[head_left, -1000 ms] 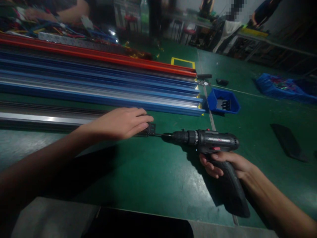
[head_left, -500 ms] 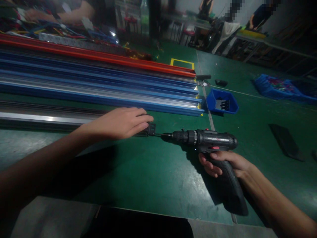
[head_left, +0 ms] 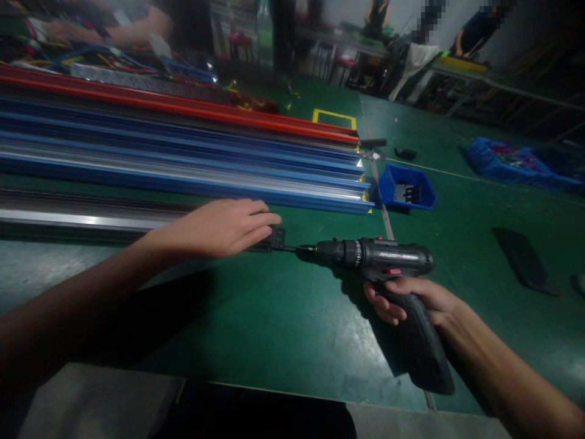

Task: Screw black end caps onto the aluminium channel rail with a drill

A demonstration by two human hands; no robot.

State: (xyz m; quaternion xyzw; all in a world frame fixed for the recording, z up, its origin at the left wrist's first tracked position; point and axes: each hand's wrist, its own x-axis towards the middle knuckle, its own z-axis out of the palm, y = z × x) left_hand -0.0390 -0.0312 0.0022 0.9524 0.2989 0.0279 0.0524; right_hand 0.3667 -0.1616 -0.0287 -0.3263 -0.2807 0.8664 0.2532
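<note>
Left hand (head_left: 223, 227) lies flat, palm down, on the near end of a dark rail (head_left: 91, 219) w/ fingers spread, pressing, not gripping. Right hand (head_left: 411, 299) is clenched round the grip of a black drill (head_left: 384, 259), which lies level over the green table (head_left: 274, 317). Its bit meets a small black end piece (head_left: 278, 238) at the rail's tip, just beside the left fingertips. Behind the rail: blue rails (head_left: 183, 164) & a red rail (head_left: 183, 110). Blue bin (head_left: 406, 189) sits near their ends.
</note>
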